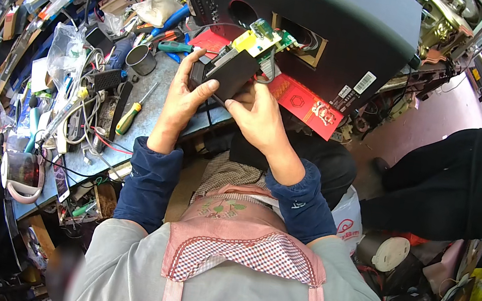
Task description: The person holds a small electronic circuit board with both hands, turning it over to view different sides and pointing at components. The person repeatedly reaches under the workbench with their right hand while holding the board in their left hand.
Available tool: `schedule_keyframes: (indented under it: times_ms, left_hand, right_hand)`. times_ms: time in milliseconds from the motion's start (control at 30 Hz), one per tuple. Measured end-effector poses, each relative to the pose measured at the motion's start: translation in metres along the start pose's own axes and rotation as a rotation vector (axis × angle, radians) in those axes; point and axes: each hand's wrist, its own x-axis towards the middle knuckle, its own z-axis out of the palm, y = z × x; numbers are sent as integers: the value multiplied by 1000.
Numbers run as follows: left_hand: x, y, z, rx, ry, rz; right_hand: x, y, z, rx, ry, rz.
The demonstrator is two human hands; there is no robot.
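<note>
Between my two hands is a flat black panel (235,76) with a green circuit board (283,42) behind it, carrying a yellow part. My left hand (185,96) grips the panel's left side, thumb across its front and fingers behind. At the lower right edge, the closed fingers of my right hand (259,114) hold the same panel; their tips are partly hidden. Cables run from the board to a square cut-out (299,39) in a big black cabinet (362,25), which resembles a speaker box. Under the board lies a red printed paper (305,104).
Left of my hands, the blue-grey bench (151,98) bears a yellow-handled screwdriver (128,119), a green-handled screwdriver (175,47), a metal cup (140,59), tangled cables and a phone (60,178). A person in dark trousers (432,174) is at the right. Mixed clutter fills the lower right.
</note>
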Motion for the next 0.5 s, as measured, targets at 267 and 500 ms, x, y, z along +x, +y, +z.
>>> schedule_keyframes:
  times_ms: [267,500]
  left_hand:
    - [2,-12,2,-26,73,39]
    - [8,-15,2,-102,185,-71]
  right_hand:
    - [-10,-2,-1,102,-43,13]
    - [-47,4,-33,34,-181,-24]
